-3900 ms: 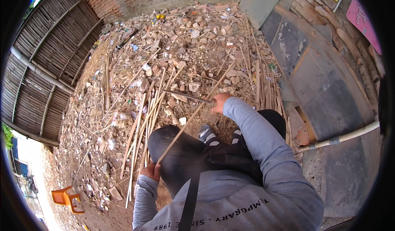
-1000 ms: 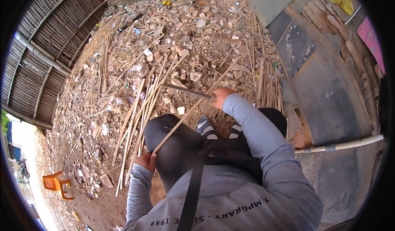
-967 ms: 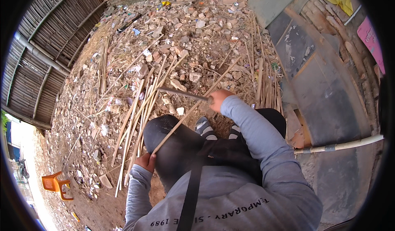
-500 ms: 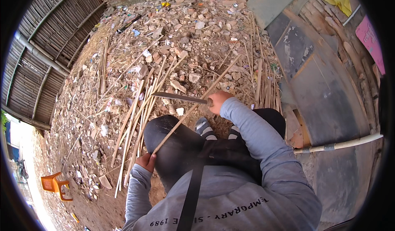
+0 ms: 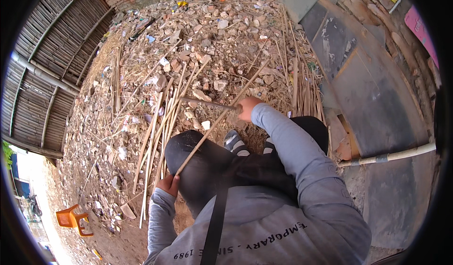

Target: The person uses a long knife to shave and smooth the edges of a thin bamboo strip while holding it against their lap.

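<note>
A long, thin bamboo strip (image 5: pixel 200 145) slants from my left thigh up and away to the right. Fingers and thumb of my left hand (image 5: pixel 168 185) are closed on its near end, beside my left knee. Farther along the strip, my right hand (image 5: pixel 248 108) grips a long-bladed knife (image 5: pixel 203 103) by its handle, which is mostly hidden in the fist. The blade points left and crosses the strip near the hand. From this angle it looks narrow, so whether it cuts into the strip I cannot tell.
Several loose bamboo strips (image 5: pixel 148 144) lie left of my knee, and another bundle (image 5: pixel 302 88) lies to the right. Stony rubble covers the ground ahead. Grey boards (image 5: pixel 377 104) lean at the right, a bamboo wall (image 5: pixel 47 38) stands left, and an orange plastic chair (image 5: pixel 69 219) is at lower left.
My right hand has moved slightly away from me, and the knife blade has turned so less of its flat face shows. My left hand keeps its hold on the bamboo strip.
</note>
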A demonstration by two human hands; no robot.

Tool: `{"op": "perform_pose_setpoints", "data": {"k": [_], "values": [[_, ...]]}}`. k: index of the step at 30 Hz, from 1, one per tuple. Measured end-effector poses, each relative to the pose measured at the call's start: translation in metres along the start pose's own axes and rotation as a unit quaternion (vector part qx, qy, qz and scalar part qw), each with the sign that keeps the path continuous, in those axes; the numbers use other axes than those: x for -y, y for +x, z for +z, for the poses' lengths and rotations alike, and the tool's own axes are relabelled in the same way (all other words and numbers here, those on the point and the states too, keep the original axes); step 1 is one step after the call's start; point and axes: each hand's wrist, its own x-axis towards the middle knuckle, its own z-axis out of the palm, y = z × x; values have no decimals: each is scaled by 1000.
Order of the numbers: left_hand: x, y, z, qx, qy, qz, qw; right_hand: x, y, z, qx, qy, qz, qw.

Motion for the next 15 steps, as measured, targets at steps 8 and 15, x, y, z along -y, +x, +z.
{"op": "perform_pose_setpoints", "data": {"k": [8,15], "values": [[8,4,-2,4,49,2,999,10,-7,-12,-36,48,45,997],[9,3,5,-20,9,13,1000,-6,-4,-12,-35,65,46,996]]}}
